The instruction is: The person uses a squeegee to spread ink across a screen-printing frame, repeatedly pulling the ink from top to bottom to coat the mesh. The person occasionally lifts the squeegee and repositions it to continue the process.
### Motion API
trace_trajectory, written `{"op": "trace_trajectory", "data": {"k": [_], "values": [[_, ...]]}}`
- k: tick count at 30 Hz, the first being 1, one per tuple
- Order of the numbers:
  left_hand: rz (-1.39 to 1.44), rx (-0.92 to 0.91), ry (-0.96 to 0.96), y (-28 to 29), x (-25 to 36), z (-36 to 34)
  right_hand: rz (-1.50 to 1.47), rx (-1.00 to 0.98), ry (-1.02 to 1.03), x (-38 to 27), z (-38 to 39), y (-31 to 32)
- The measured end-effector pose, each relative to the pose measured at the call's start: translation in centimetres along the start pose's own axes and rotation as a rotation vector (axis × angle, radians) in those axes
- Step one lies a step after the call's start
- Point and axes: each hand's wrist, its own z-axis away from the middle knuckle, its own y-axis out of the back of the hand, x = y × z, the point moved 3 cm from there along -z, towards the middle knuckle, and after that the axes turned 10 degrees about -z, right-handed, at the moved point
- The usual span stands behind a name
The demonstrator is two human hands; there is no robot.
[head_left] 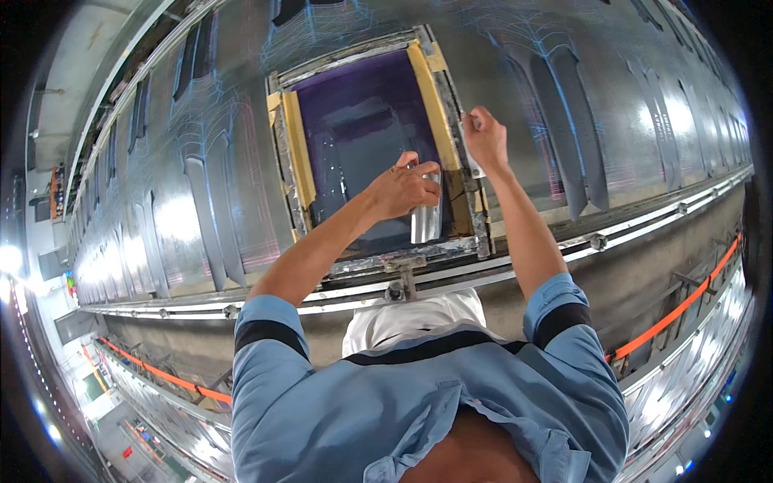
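A screen-printing frame [282,165] with a dark purple mesh [358,105] lies on the long grey table, yellow tape [432,105] along its inner sides. Over the lower right part of the mesh, my left hand [403,189] is closed around the upper part of a shiny silver can [425,223], its index finger bent near the top. My right hand [485,143] is closed in a fist beside the frame's right edge. A small pale piece [475,167] shows below that fist; what the fingers hold, if anything, I cannot make out.
Grey cut pieces printed with blue lines [564,105] lie on the table [499,80] on both sides of the frame. A metal rail [628,233] with bolts runs along the near edge, against my body. Orange strips [676,310] line another long table behind me.
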Motion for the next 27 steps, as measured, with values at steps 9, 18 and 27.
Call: {"op": "trace_trajectory", "data": {"k": [9, 18, 27], "values": [[0.104, -0.078, 0.781, 3.7, 0.3, 10.5, 0.014, 0.018, 0.032, 1.8, -0.7, 0.0], [0.517, 0.298, 1.694, -1.5, 5.6, 21.3, 0.054, -0.023, 0.089, 2.2, -1.3, -0.1], [0.502, 0.242, 1.680, -2.5, 5.1, 14.4, 0.034, -0.001, 0.031, 1.4, -1.0, 0.2]]}}
